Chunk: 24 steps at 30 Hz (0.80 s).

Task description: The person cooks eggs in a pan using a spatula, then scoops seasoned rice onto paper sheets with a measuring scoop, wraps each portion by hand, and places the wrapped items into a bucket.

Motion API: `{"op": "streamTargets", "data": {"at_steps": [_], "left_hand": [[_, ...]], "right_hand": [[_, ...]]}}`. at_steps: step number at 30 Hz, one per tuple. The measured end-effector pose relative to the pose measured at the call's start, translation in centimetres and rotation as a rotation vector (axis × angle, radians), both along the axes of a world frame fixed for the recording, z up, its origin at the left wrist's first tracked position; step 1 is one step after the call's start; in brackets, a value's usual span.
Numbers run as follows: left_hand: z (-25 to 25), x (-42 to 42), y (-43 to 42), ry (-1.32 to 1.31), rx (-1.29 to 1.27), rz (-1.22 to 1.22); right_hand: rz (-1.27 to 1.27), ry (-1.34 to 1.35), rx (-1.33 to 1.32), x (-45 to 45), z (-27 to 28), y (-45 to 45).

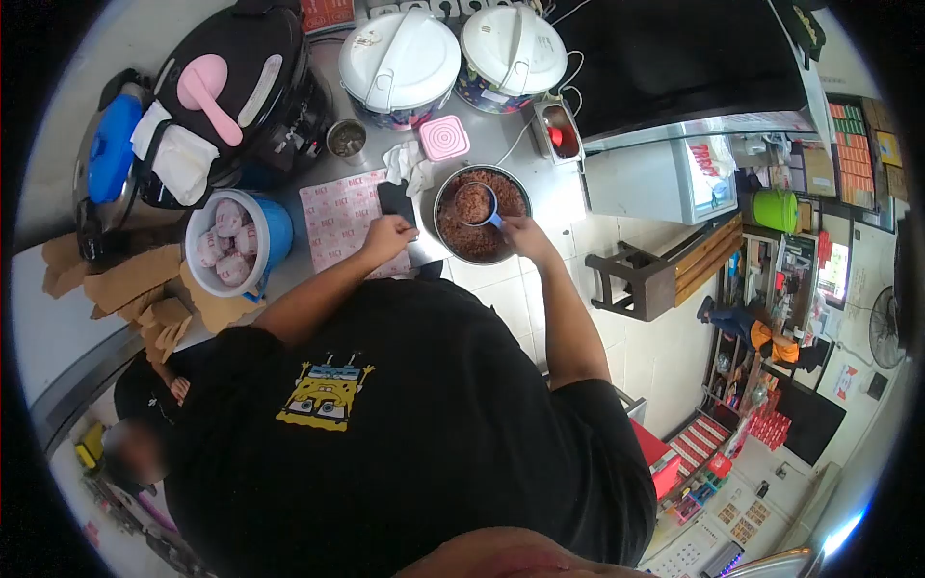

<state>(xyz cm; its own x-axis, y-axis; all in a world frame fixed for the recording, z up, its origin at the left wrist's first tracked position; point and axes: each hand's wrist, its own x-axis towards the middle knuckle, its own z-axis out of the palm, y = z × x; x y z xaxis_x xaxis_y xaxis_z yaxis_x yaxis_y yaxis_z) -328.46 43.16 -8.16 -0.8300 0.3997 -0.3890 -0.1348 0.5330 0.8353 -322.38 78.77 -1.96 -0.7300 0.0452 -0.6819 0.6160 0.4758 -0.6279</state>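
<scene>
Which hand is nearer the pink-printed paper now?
Left. The left hand is over the right part of the printed paper; the right hand is farther off, across the metal pot, holding the blue scoop handle.

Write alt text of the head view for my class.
The right hand grips a blue-handled round scoop of reddish-brown grainy food at a round metal bowl of the same. The left hand is near a sheet of pink-printed paper.

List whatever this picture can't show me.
All in the head view:
Insides of the white-lidded pots: hidden by lids.
Steel bowl's floor: covered by brown food.
Whether the left hand pinches anything: too small.
Co-worker's face: blurred.
</scene>
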Motion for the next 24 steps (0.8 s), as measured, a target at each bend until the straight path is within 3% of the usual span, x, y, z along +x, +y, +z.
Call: {"op": "streamTargets", "data": {"at_steps": [1,3,8,11,13,14,15,17,19,24], "left_hand": [[-0.3,0.4,-1.3,-0.040,-0.017,0.036],[-0.9,1.3,-3.9,-0.026,-0.050,0.043],[0.4,2.2,-6.4,-0.096,-0.115,0.097],[2.1,1.9,-5.5,-0.144,-0.093,0.147],[2.4,1.3,-4.6,-0.114,-0.028,0.111],[2.6,1.0,-3.8,-0.116,-0.033,0.115],[3.0,0.7,-2.8,-0.125,-0.015,0.078],[3.2,0.7,-0.7,-0.137,0.003,0.041],[3.0,0.8,1.5,0.076,-0.028,-0.047],[2.9,0.0,4.9,0.083,-0.091,-0.065]], "right_hand": [[0.003,0.004,-0.004,0.0,0.5,0.3],[0.039,0.278,0.294,0.8,1.5,0.5],[0.033,0.155,0.296,1.3,4.4,-0.4],[0.016,0.322,0.287,1.8,3.5,-1.3],[0.161,0.287,0.457,1.1,5.0,-3.7],[0.239,0.271,0.486,1.3,2.8,-4.4],[0.286,0.427,0.589,2.2,0.0,-5.6],[0.263,0.212,0.712,2.0,2.2,-9.2],[0.288,0.160,0.757,1.4,2.9,-9.7],[0.314,-0.047,0.815,-0.4,3.7,-8.2]]}}
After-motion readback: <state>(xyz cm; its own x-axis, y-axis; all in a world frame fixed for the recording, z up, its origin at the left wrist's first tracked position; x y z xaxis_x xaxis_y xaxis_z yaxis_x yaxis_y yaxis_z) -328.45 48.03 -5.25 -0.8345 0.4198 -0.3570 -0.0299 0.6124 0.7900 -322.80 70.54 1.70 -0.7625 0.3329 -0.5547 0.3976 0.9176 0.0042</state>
